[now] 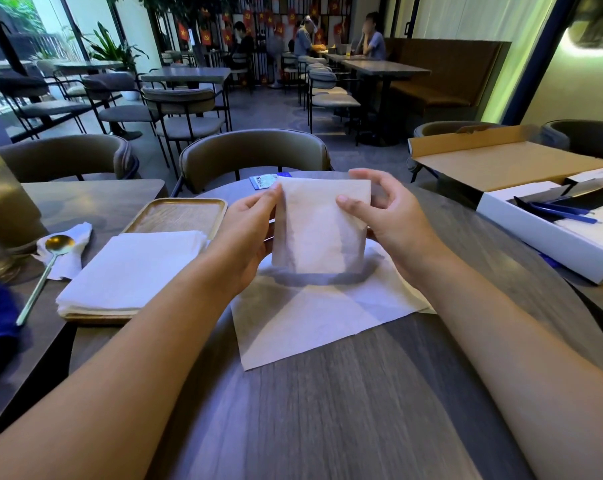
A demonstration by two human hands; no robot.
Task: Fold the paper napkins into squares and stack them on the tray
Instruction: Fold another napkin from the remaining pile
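Observation:
A folded white paper napkin (319, 230) is held upright above the table, between both hands. My left hand (248, 233) pinches its left edge near the top corner. My right hand (379, 216) pinches its right edge with thumb in front and fingers behind. Under it an unfolded napkin (314, 317) lies flat on the round dark table (328, 410). To the left a wooden tray (182, 211) bears a stack of folded napkins (133, 271) on its near half.
A gold spoon (47, 268) rests on a crumpled napkin left of the tray. An open cardboard box (522, 188) with blue items sits at the right. A small blue card (263, 181) lies at the table's far edge, chairs beyond it.

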